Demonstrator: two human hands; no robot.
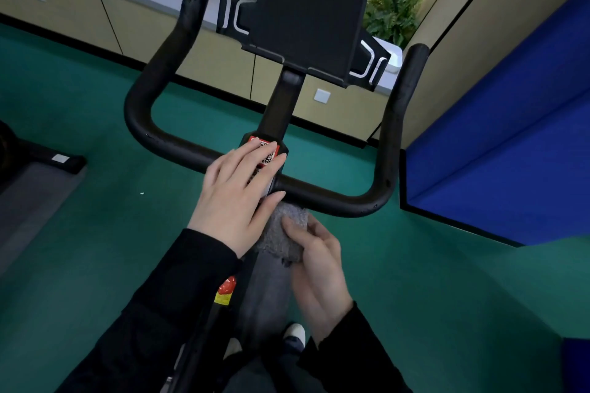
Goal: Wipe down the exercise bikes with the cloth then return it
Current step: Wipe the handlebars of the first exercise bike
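Premises: gym or fitness room. Exercise bike [277,112] directly before me, black handlebar [140,112], console holder [306,19] above. Green sports flooring [415,265] throughout. Blue padded panel [510,137] on my right. Base of second machine [38,166] at left edge, type unclear. Beige wall panels [64,9] with socket plate [321,96].

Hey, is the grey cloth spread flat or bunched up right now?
Bunched up. The grey cloth sits as a thick wad in the right hand, whose thumb and fingers curl round it, just below the handlebar.
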